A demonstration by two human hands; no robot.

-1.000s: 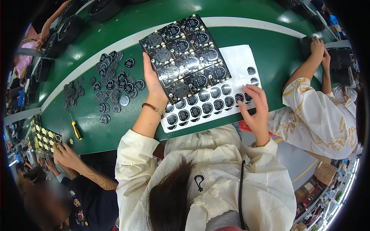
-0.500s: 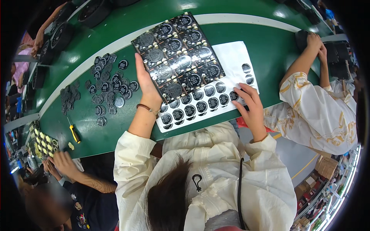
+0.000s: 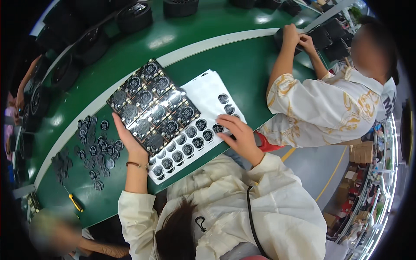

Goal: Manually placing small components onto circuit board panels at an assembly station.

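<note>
My left hand [image 3: 133, 145] holds a black circuit board panel [image 3: 158, 100], tilted above the bench. Its thumb lies along the left edge, and the other fingers are hidden beneath. Round display faces fill the panel in a grid; some look covered by dull dark discs. Under the panel's right side lies a white sticker sheet [image 3: 203, 89] with rows of round black stickers. My right hand [image 3: 240, 138] is over the sheet's right part, thumb and fingers apart around one round sticker [image 3: 218, 128]. Whether the fingertips touch that sticker, I cannot tell.
Loose black discs [image 3: 102, 149] are heaped on the green bench [image 3: 130, 190] at left, near a yellow-handled screwdriver [image 3: 76, 203]. A white curved strip [image 3: 208, 42] crosses behind. Black round units [image 3: 134, 17] stand beyond it. A co-worker [image 3: 320, 102] works at the right, another at lower left.
The whole view has shifted, bringing the panel, sheet and both hands lower and left in the picture. My left hand keeps the panel; my right hand stays around a sticker.
</note>
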